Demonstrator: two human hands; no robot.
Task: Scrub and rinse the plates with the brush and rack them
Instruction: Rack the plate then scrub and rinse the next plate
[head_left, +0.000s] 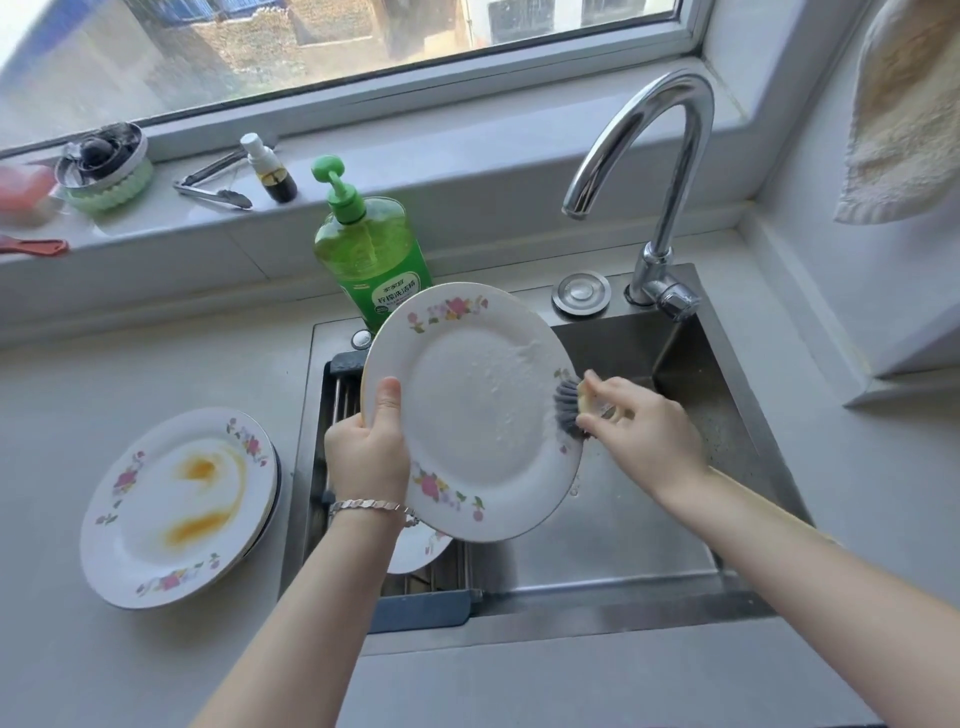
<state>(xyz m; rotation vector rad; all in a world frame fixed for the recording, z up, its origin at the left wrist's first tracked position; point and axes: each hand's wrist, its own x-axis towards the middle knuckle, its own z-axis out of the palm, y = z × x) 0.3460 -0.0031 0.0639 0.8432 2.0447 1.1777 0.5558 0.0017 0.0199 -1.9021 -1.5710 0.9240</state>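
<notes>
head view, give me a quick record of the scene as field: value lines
left hand: grips the left rim of the soapy plate, tilted over the sink
right hand: presses the brush on the plate's right rim
faucet: no water visible
dirty plates: stacked on the counter, top one stained orange
rack: one plate, mostly hidden
dish soap bottle: behind the plate

The held plate (483, 415) hides the soap bottle's (371, 249) base and part of the rack (337, 395); a second plate (415, 545) shows only as a sliver beneath it; the right hand (639, 421) covers the brush (569, 408) handle; the frame edge crops the cloth (904, 114); a red object (23, 195) at left is blurred.
</notes>
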